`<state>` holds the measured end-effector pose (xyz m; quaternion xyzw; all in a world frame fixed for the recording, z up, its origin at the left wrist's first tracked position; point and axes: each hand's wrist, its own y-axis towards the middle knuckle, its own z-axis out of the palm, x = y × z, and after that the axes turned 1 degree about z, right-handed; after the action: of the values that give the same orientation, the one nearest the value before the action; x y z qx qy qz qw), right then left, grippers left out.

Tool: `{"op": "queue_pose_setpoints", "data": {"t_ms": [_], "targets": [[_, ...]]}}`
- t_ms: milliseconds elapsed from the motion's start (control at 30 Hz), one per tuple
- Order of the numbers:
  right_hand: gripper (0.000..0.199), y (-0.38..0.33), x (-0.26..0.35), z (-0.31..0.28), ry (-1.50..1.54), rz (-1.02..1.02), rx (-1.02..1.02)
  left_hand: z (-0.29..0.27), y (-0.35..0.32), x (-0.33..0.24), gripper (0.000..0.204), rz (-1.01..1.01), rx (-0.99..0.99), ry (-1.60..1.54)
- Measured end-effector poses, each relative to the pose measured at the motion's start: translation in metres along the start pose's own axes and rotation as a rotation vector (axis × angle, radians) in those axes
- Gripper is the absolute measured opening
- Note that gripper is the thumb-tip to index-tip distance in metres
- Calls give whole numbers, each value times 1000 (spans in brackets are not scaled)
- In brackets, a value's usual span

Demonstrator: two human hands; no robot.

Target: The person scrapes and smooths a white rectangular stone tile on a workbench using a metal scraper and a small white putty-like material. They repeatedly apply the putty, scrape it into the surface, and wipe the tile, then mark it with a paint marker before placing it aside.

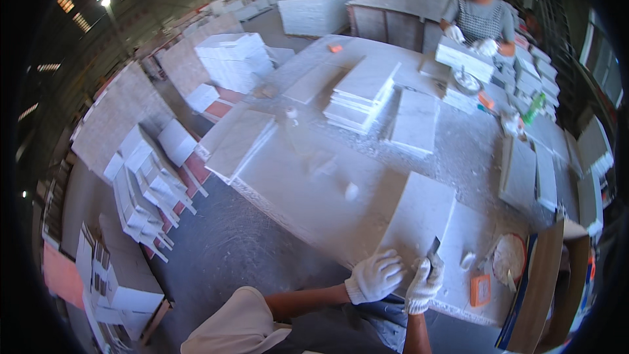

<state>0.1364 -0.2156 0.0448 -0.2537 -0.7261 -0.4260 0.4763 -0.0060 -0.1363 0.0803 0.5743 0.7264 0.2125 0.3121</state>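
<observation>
A co-worker [480,21] stands beyond a green bottle [534,109] and cardboard box [538,288].

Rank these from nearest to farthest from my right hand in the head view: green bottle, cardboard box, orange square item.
1. Orange square item, just right of your right hand.
2. Cardboard box, farther right.
3. Green bottle, much farther off, toward the upper right.

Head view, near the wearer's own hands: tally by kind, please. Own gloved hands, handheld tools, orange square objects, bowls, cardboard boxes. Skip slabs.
Own gloved hands, left hand and right hand: 2
Flat-bladed tool, in the right hand: 1
Orange square object: 1
Red-rimmed bowl: 1
Cardboard box: 1
Total: 6
</observation>
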Motion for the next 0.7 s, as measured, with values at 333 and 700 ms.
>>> {"op": "queue_pose_setpoints", "data": {"t_ms": [333, 700], "targets": [[25, -3, 17, 1, 136, 183, -18, 13, -14, 4, 30, 0, 16, -13], [24, -1, 1, -1, 57, 144, -11, 29, -30, 4, 38, -62, 70, -50]]}}
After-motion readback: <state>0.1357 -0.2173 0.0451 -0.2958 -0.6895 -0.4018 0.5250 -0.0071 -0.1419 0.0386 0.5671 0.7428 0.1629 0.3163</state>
